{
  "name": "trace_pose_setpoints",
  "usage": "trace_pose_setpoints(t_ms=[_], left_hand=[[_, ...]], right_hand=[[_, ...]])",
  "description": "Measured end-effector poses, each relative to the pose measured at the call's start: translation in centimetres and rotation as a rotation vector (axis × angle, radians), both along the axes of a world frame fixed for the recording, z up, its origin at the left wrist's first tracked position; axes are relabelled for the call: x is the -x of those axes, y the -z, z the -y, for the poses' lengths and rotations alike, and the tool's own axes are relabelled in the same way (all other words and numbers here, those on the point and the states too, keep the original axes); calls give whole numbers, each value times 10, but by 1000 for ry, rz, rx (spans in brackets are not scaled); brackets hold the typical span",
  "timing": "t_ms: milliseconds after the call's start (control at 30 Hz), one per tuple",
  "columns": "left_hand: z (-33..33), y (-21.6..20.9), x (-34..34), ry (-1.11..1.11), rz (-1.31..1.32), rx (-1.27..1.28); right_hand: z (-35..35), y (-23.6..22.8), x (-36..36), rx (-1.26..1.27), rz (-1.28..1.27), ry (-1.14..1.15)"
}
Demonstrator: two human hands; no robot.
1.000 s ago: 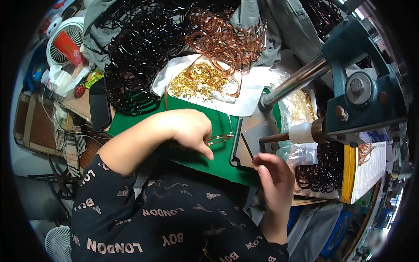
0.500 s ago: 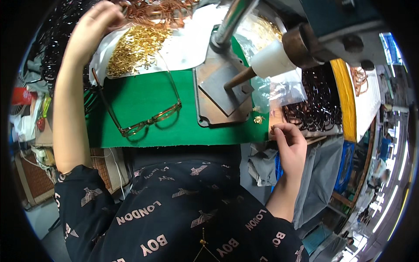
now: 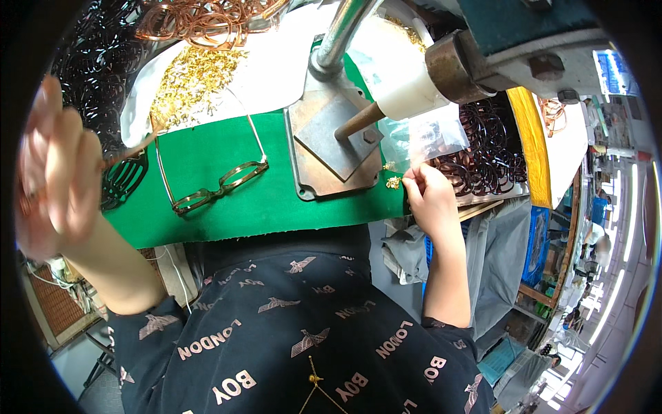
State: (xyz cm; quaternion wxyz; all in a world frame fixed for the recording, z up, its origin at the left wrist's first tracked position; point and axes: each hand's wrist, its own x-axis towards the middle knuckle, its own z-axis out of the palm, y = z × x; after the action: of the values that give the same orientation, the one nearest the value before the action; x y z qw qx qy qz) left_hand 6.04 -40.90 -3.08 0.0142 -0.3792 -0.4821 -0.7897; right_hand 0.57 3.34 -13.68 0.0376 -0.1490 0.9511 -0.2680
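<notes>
My left hand (image 3: 58, 165) is raised at the far left, smeared by motion. A thin brown streak (image 3: 134, 146) runs from its fingers toward the eyeglasses; I cannot tell whether the hand holds it. A pair of eyeglass frames (image 3: 221, 188) rests on the green mat (image 3: 276, 207), temples unfolded and pointing away from me. At the mat's right edge, my right hand (image 3: 434, 200) has thumb and forefinger pinched together beside a small heap of gold metal pieces (image 3: 393, 183). Whatever lies between those fingertips is too small to make out.
A bench press with a metal base plate (image 3: 310, 181) and white-collared rod (image 3: 414, 90) stands right of centre. Gold pieces (image 3: 196, 83) are heaped on white sheeting. Brown frames (image 3: 207, 24) lie behind, dark ones (image 3: 483, 152) at right. A black slotted piece (image 3: 125, 181) sits at left.
My left hand has swung from the brown frames down to the far left, nearer the camera. My right hand has come up to the small gold heap. The view has shifted slightly.
</notes>
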Motion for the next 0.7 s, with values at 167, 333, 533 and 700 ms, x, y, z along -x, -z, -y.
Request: trace_pose_setpoints(t_ms=[167,333,533,700], left_hand=[[-72,3,-26,-321,85,-84],[-150,24,-23,-555,265,-88],[-186,46,-8,-484,59,5],[-189,50,-8,-611,-72,112]], right_hand=[[6,-7,2,-128,-91,-138],[8,-7,-6,-253,-105,-60],[83,-109,-50,941,317,-126],[110,-108,-53,885,162,-170]])
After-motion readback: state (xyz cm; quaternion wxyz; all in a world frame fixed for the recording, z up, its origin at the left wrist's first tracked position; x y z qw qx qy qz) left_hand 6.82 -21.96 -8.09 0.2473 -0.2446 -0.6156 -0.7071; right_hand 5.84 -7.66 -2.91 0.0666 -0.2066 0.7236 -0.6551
